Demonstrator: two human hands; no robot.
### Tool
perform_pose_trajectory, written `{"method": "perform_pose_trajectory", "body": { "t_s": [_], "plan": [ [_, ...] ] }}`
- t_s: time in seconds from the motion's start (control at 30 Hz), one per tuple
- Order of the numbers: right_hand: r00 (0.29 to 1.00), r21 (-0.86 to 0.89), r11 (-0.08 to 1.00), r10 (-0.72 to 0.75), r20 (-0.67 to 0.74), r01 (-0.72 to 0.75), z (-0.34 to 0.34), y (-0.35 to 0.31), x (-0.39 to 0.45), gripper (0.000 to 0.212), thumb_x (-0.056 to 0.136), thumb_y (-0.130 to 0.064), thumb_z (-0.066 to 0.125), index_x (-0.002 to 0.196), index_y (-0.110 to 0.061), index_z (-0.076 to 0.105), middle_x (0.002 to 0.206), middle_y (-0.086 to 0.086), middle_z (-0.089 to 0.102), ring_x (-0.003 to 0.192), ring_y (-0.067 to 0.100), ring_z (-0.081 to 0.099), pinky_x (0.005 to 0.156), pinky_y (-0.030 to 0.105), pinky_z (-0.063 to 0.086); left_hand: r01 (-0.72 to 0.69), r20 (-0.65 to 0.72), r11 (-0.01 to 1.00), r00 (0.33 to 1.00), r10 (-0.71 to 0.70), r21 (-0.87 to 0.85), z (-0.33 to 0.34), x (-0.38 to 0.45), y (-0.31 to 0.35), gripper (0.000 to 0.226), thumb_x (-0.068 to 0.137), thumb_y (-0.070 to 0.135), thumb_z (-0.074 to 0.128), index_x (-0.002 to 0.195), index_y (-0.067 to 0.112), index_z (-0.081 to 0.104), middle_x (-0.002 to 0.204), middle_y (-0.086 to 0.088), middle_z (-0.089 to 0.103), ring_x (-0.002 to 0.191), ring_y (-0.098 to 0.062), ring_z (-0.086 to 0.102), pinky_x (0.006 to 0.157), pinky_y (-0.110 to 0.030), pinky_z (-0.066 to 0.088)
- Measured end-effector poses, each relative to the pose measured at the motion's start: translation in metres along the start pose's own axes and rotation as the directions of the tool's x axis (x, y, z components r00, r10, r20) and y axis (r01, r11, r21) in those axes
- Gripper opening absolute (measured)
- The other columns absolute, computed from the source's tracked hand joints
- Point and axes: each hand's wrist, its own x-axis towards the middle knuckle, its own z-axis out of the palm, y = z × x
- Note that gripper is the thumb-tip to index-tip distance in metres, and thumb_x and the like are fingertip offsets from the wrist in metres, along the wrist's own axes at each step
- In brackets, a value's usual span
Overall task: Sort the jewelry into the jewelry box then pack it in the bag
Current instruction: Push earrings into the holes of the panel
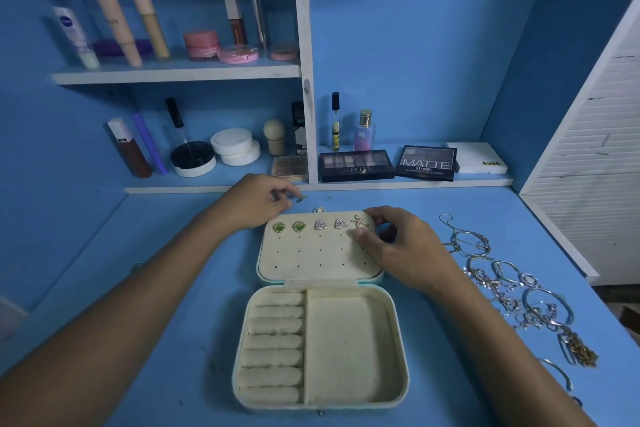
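From the head view, the cream-lined, pale blue rectangular jewelry box [320,340] lies fully open on the blue tabletop [173,253], its perforated lid panel [318,250] flat so earring posts can push straight in. Five studs sit along the top row, ending with a gold starfish earring [360,220]. The right hand [405,250] pinches that panel's far right corner, thumb on top, probably steadying it. The left hand [258,201], just behind the lid, pinches a tiny green piece [302,198], likely an earring back or stud. A tangle of silver and gold chains and bangles [519,291] waits to the right, unsorted. No bag shows.
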Motion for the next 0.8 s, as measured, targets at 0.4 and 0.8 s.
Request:
{"method": "perform_pose_trajectory", "body": {
  "t_s": [0.4,0.8],
  "plan": [
    [1.000,-0.027,1.000,-0.017,-0.003,0.016,0.001,0.001,0.001,0.033,0.088,-0.051,0.068,0.115,-0.032,0.066,0.103,-0.016,0.065,0.089,0.004,0.063,0.081,0.027,0.053,-0.019,0.013,1.000,1.000,0.019,0.017,0.001,0.009,-0.007,0.014,0.087,0.016,0.073,0.096,0.026,0.075,0.086,0.010,0.070,0.065,0.011,0.057,0.062,-0.005,0.038],
    [1.000,-0.039,0.999,-0.031,-0.007,0.030,0.001,0.001,0.001,0.033,0.088,-0.052,0.068,0.114,-0.032,0.066,0.102,-0.016,0.065,0.088,0.003,0.063,0.078,0.025,0.053,-0.096,0.018,0.991,0.995,0.094,0.099,0.001,0.015,-0.007,0.021,0.087,0.015,0.071,0.103,0.026,0.077,0.088,0.006,0.071,0.072,0.016,0.054,0.065,-0.002,0.035]
  ]
}}
